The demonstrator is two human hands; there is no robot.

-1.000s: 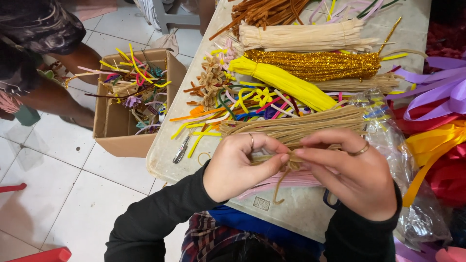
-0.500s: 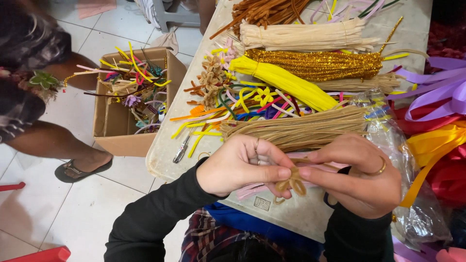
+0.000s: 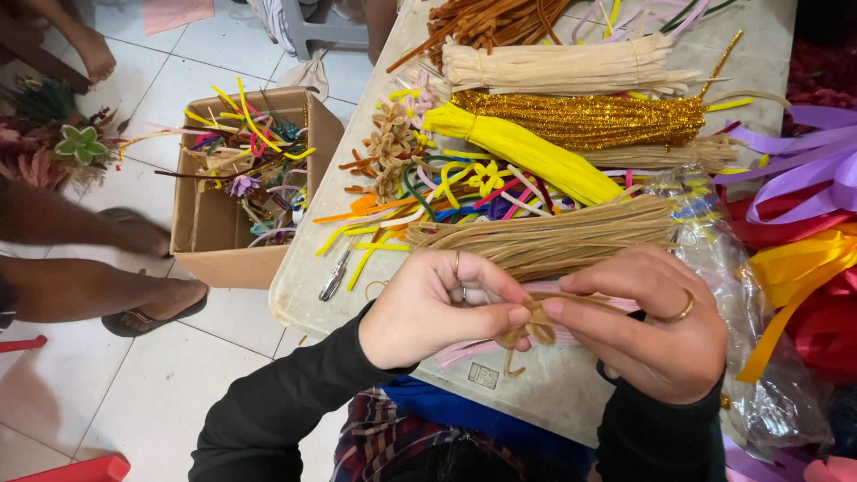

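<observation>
My left hand and my right hand meet at the near edge of a pale table. Both pinch one tan pipe cleaner, bent into small loops with a hooked tail hanging below. Just behind my hands lies a bundle of tan pipe cleaners. Each hand wears a ring. Both sleeves are black.
Further back lie yellow, gold glitter, cream and brown bundles, and small finished flowers. Ribbons pile up at the right. A cardboard box of scraps stands on the tiled floor, beside another person's sandalled feet.
My hands have shifted the tan piece lower and bent more loops into it. The other person at the left has stepped nearer to the box.
</observation>
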